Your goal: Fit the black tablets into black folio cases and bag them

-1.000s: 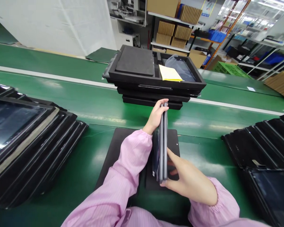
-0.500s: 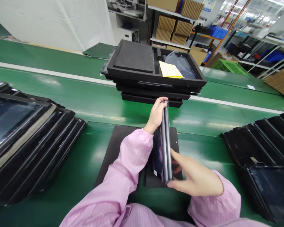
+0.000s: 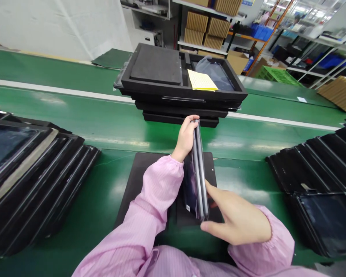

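Note:
Two slim grey-edged tablets (image 3: pixel 201 177) stand on edge, face to face, above a dark flat panel (image 3: pixel 210 163). My left hand (image 3: pixel 185 139) is closed around their far end, fingers over the top edge. At the near end, my right hand (image 3: pixel 233 215) cups them from the right. Its thumb lies by the near lower corner, and its fingers are partly hidden behind the right-hand tablet. The left tablet's dark screen side bears a small white label near the bottom. A second dark flat panel (image 3: pixel 134 181) lies to the left, partly under my left sleeve.
Black foam trays (image 3: pixel 181 86) are stacked ahead, with a yellow sheet (image 3: pixel 202 80) on top. Leaning rows of black trays holding screens flank me on the left (image 3: pixel 40 181) and right (image 3: pixel 314 165). Shelves with cardboard boxes (image 3: pixel 196 21) stand beyond the green bench (image 3: pixel 115 132).
The whole view has shifted slightly. My left hand still grips the tablets' far end. My right thumb has slid a little outward at their near corner.

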The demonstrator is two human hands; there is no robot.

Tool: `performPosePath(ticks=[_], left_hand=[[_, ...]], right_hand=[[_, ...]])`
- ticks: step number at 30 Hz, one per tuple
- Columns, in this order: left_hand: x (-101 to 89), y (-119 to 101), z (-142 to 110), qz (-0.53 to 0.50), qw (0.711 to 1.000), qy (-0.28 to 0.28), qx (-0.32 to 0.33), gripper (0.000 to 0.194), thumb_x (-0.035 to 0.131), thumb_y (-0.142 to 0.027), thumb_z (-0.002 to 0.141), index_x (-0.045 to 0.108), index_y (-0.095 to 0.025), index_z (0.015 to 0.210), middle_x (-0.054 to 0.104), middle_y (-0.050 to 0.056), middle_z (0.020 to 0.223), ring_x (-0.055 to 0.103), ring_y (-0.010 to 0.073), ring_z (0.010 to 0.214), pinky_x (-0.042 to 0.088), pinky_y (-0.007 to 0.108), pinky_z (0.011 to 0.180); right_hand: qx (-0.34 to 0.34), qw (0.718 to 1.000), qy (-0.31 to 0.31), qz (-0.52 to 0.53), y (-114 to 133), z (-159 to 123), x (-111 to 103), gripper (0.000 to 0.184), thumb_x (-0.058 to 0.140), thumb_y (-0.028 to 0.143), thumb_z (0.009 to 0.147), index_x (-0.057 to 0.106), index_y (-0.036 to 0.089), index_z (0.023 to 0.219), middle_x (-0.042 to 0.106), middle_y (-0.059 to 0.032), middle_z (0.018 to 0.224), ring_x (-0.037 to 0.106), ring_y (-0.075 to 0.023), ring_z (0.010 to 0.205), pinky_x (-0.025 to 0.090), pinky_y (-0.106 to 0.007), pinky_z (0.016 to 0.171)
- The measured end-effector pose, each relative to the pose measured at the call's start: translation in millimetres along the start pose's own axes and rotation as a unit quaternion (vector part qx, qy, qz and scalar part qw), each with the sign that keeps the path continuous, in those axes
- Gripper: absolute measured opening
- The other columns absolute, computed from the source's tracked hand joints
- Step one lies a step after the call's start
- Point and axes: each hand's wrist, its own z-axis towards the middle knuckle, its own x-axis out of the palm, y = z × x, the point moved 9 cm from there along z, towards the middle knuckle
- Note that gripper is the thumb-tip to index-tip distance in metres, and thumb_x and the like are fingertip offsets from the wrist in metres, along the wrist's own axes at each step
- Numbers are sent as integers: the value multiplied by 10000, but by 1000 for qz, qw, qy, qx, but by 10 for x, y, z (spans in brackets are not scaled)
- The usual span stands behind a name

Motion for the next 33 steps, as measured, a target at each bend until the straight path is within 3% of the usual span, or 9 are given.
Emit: performPosePath(ticks=[6,11,15,20,25,33], left_hand=[[-13,13,5,8,1000,-6,-2,175,485,-175,812,631,-227,894,657,12,951,605,198,978,476,305,924],[-18,-26,-9,8,1000,-9,3,173,483,-160,812,627,-224,884,653,13,939,605,194,980,470,293,929],[-2,-153,-80,-6,999,-8,33,179,457,-163,844,626,-218,859,642,20,902,601,180,925,479,271,873],[57,-272,-224,-71,997,8,39,314,350,-337,970,623,-223,863,613,33,852,577,177,768,493,288,723],[115,-331,-312,-98,994,34,14,380,354,-501,969,608,-234,876,594,39,842,525,172,663,451,301,599],[124,-428,-379,-99,994,34,32,327,341,-411,959,600,-231,875,593,49,863,540,193,742,458,311,652]], right_hand=[[57,998,-17,-34,-19,3,41,974,640,249,780,132,140,1604,716,-141,1222,711,-337,993,552,-453,840],[66,997,-13,-32,-25,-6,29,980,664,228,772,151,163,1604,734,-116,1173,721,-320,941,550,-431,816],[61,997,-1,-42,-38,-80,58,1038,737,232,740,168,118,1602,732,-156,1162,720,-349,938,551,-437,798],[60,996,25,-64,-47,-176,108,1133,824,329,709,181,55,1600,749,-179,1091,721,-378,871,555,-450,746],[50,996,26,-73,1,-200,106,1090,832,325,733,216,85,1600,755,-183,1124,729,-370,893,553,-428,755],[75,992,43,-96,6,-215,125,1055,824,296,752,233,74,1597,749,-203,1156,733,-398,963,558,-435,777]])
